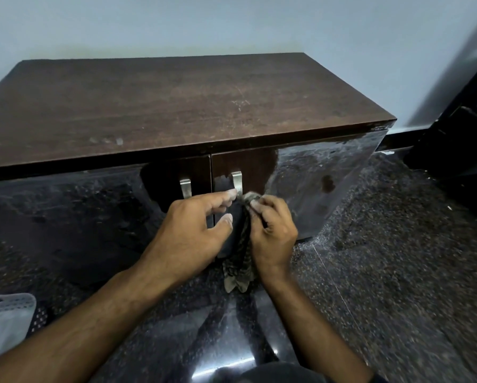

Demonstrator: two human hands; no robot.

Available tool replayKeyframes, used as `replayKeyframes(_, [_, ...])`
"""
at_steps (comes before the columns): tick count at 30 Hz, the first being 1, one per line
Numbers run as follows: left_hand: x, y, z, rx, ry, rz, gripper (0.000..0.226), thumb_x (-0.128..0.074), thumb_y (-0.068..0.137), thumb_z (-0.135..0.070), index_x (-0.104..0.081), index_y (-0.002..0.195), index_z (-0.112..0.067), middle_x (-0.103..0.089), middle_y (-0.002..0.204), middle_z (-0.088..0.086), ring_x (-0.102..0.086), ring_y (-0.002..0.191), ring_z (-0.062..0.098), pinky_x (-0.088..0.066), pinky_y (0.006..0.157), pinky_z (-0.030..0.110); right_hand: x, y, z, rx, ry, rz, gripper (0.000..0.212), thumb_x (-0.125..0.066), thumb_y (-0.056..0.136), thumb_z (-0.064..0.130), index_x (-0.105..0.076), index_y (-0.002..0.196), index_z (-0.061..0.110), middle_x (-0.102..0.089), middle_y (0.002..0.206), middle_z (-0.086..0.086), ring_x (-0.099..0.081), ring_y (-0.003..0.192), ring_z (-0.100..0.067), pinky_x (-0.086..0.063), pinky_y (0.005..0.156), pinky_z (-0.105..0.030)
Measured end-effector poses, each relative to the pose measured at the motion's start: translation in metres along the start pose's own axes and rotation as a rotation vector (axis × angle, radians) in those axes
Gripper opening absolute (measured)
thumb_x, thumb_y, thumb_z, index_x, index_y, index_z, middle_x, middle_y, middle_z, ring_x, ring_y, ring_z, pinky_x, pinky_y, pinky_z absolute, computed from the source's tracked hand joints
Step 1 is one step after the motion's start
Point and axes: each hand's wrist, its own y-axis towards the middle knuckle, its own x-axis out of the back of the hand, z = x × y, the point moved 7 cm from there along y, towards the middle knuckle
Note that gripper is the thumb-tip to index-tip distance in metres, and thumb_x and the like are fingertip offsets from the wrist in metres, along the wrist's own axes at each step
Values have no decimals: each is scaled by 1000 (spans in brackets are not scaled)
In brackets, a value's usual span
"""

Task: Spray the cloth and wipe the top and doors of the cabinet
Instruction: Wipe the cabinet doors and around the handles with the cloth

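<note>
Cloth (244, 239) checked, limp, gripped by right hand (270, 230); left hand (195, 225) loose-fingered before glossy cabinet (176, 106) door.

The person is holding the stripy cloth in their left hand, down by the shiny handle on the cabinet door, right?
Not quite. The cloth is in the right hand, not the left. The head view shows the right hand gripping it next to the handle on the right cabinet door, while the left hand holds nothing and its fingertips reach toward that handle.
</note>
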Motion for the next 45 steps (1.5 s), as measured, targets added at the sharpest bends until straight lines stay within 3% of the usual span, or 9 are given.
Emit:
replayKeyframes(5, [20, 1, -8, -21, 4, -126, 38, -62, 90, -8, -67, 126, -19, -70, 119, -11, -61, 108, -11, -46, 96, 12, 0, 8, 2, -43, 50, -84, 3, -73, 85, -2, -73, 87, -3, -67, 98, -13, -65, 91, -25, -57, 81, -34])
replayKeyframes(10, [33, -3, -7, 30, 46, -189, 43, -58, 85, -5, -68, 124, -20, -72, 114, -11, -64, 102, -9, -47, 92, 9, -23, -25, 6, -170, 61, 53, 7, -78, 78, -4, -74, 83, -4, -69, 90, -11, -66, 81, -17, -47, 81, -4])
replayKeyframes(14, [41, -6, -6, 76, 18, -238, 45, -52, 78, -15, -72, 118, -21, -74, 106, -12, -66, 96, -9, -49, 90, 12, -31, -22, 37, 70, -3, 152, 10, -73, 83, -5, -74, 93, -6, -70, 97, -16, -66, 88, -29, -52, 86, -24])
replayKeyframes(19, [45, -7, -7, 84, 3, -242, 48, -48, 74, -17, -73, 115, -21, -74, 103, -15, -66, 97, -9, -53, 92, 18, -34, -16, 74, 366, -163, 183, 15, -62, 91, -8, -69, 103, -13, -67, 108, -28, -61, 85, -40, -52, 75, -49])
replayKeyframes(24, [45, -7, -9, 65, 12, -232, 49, -48, 74, -16, -73, 116, -22, -74, 106, -14, -65, 96, -11, -52, 90, 15, -19, 11, 85, 368, -154, 31, 13, -62, 90, -8, -71, 97, -12, -68, 99, -25, -57, 83, -38, -49, 76, -44])
replayKeyframes(30, [42, -7, -8, 65, 0, -219, 50, -47, 74, -15, -72, 117, -19, -74, 103, -14, -65, 94, -12, -51, 89, 13, -19, -6, 81, 337, -383, 23, 3, -74, 83, -1, -76, 81, 1, -62, 68, -10, -57, 65, -29, -39, 62, -39])
replayKeyframes(36, [39, -7, -9, 37, 15, -188, 51, -48, 77, -13, -70, 122, -20, -72, 113, -12, -64, 102, -9, -49, 92, 12, -14, 12, 87, 361, -341, -88, 8, -70, 86, 3, -75, 82, 5, -61, 70, -5, -54, 71, -25, -30, 70, -37])
replayKeyframes(42, [36, -7, -9, 42, -33, -193, 48, -53, 83, 1, -67, 126, -18, -71, 113, -9, -65, 101, -6, -50, 92, 13, -18, 1, 82, 365, -370, -10, 6, -72, 83, 0, -75, 79, 4, -59, 66, -7, -55, 66, -27, -34, 68, -38])
replayKeyframes(45, [35, -7, -13, 7, -4, -179, 50, -54, 83, -1, -66, 128, -19, -70, 116, -9, -64, 102, -5, -49, 91, 11, -15, 11, 87, 389, -327, -63, 7, -71, 82, -3, -74, 81, 3, -61, 69, -7, -52, 72, -25, -31, 71, -37])
